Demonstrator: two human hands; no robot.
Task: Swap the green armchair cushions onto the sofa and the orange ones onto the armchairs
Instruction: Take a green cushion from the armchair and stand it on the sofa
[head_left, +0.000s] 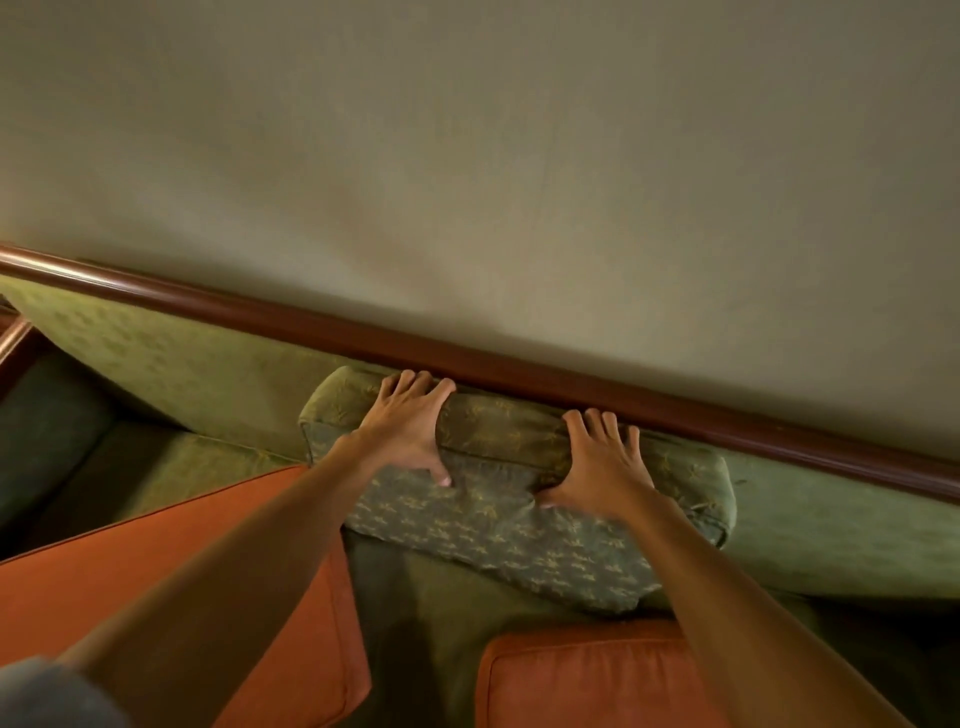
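A green patterned cushion (509, 525) leans against the sofa's green backrest (208, 374), just below the dark wooden top rail (519, 364). My left hand (410, 426) grips the cushion's top edge, fingers over the top and thumb on its front face. My right hand (602, 462) holds the same top edge further right in the same way. An orange cushion (156, 571) lies on the seat at the lower left, partly under my left forearm. A second orange cushion (582, 680) lies at the bottom right. Bare green seat (415, 613) shows between them.
A plain beige wall (519, 156) rises behind the rail. At the far left a wooden armrest (13, 338) and a darker seat area (47, 441) show. My grey sleeve (47, 696) fills the bottom left corner.
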